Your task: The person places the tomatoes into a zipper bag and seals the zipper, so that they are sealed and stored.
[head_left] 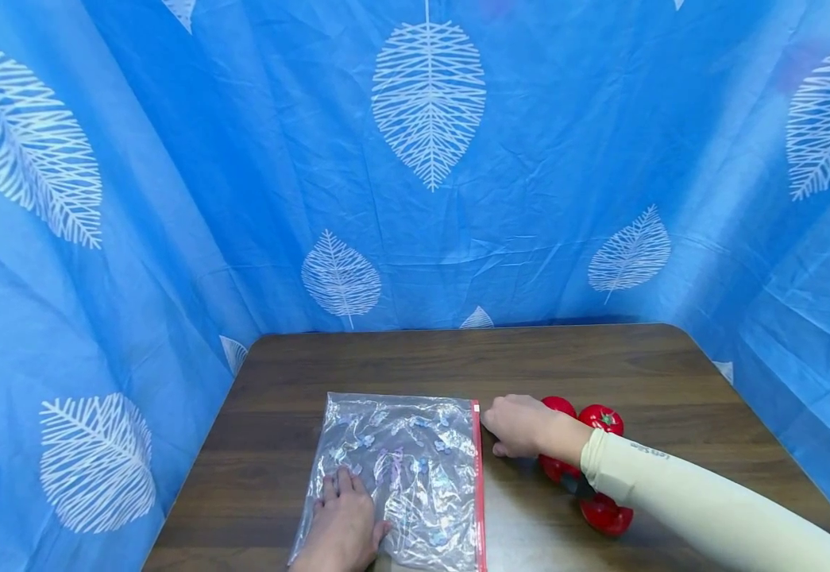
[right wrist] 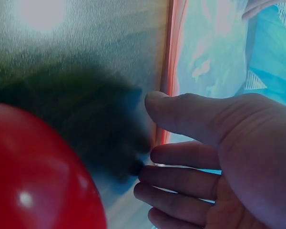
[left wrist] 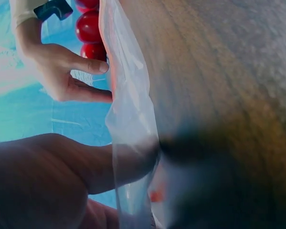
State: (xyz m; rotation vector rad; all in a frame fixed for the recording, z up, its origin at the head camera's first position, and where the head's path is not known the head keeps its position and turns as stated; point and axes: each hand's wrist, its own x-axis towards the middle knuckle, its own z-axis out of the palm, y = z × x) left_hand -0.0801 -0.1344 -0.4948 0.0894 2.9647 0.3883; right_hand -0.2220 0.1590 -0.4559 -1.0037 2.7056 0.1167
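Note:
A clear plastic zip bag (head_left: 415, 445) with small bluish and purple printed marks lies flat on the wooden table, its red zip strip (head_left: 479, 485) along the right side. My left hand (head_left: 343, 520) rests on the bag's lower left part with fingers extended; in the left wrist view its thumb (left wrist: 128, 162) overlaps the clear film. Beside the upper end of the red strip is my right hand (head_left: 522, 425). Its thumb and loosely bent fingers stand apart with nothing between them, as the right wrist view shows, and the fingertips are close to the strip.
Several red tomatoes (head_left: 600, 417) sit on the table (head_left: 708, 445) by my right wrist, partly covered by the forearm. One tomato (right wrist: 38, 176) looms close in the right wrist view. A blue curtain (head_left: 529, 159) with white leaf prints surrounds the table.

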